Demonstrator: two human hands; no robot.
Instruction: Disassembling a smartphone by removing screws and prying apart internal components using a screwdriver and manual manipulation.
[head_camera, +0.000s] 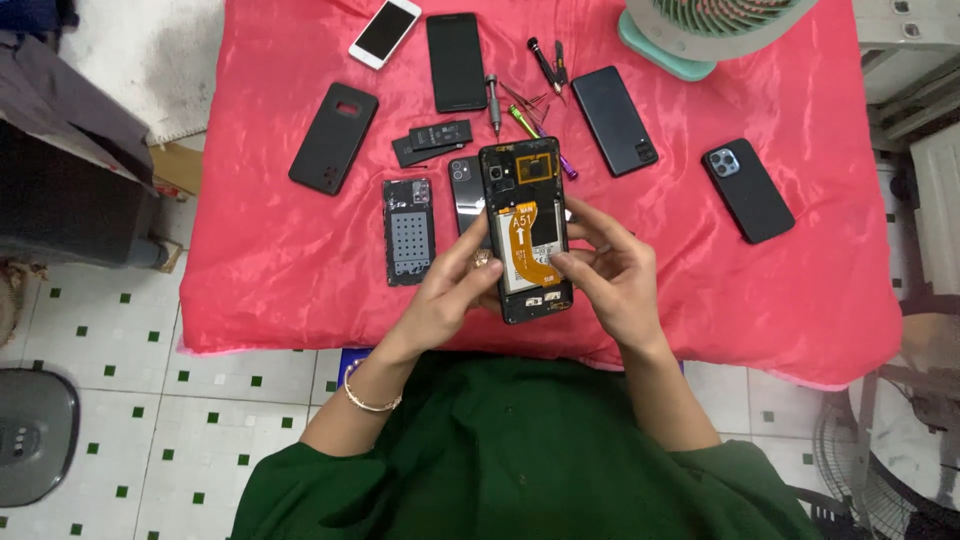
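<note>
A white phone (384, 32) lies upper left on the pink worktop (270, 260); a green fan (712, 30) stands upper right.

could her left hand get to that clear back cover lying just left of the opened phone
Probably yes. The left hand holds the opened phone, but the clear back cover lies close beside it on the red cloth, with nothing between them.

A home phone-repair spot: beyond the fingers (478, 262), a pink-clothed desk (270, 260) carries phones (456, 62), screwdrivers (492, 102) and a fan (705, 30), over tiled floor (200, 400).
</note>
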